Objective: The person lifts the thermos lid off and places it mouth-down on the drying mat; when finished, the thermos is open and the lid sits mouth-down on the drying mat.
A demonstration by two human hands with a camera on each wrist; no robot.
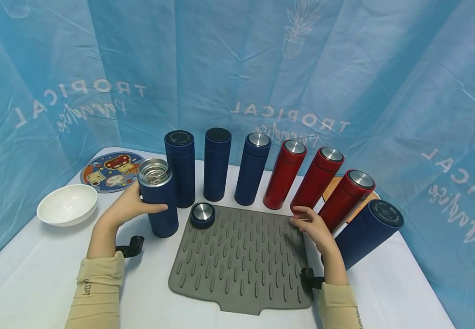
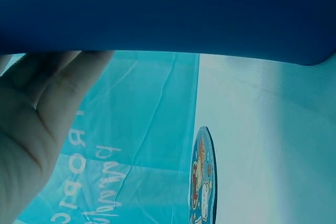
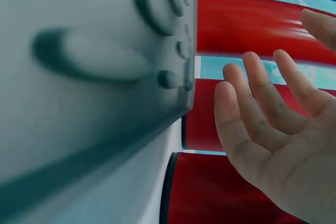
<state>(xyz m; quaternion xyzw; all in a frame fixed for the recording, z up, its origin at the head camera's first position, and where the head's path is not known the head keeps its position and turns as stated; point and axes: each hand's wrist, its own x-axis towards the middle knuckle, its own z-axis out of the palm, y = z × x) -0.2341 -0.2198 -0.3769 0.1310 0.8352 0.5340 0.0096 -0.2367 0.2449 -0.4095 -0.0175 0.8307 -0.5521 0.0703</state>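
My left hand (image 1: 129, 206) grips a navy blue thermos flask (image 1: 162, 214) at the left, thumb across its front. The flask stands uncapped, with its steel mouth showing; in the left wrist view its dark side (image 2: 173, 14) fills the top. A blue screw lid with a steel disc (image 1: 202, 214) sits on the far left corner of the grey mat (image 1: 241, 260). Over the mat's right edge, my right hand (image 1: 316, 232) holds nothing, its fingers spread and slightly bent. Three red thermos flasks (image 1: 284, 176) stand close by it, and the right wrist view shows their red sides (image 3: 247, 24) beyond the fingers.
Three capped blue flasks (image 1: 216, 167) stand behind the mat. Another blue flask (image 1: 365, 237) is beside my right forearm. A white bowl (image 1: 67, 208) and a round cartoon placemat (image 1: 109, 171) lie at the left. Behind the red flasks, a tan round board (image 1: 331, 188) partly shows.
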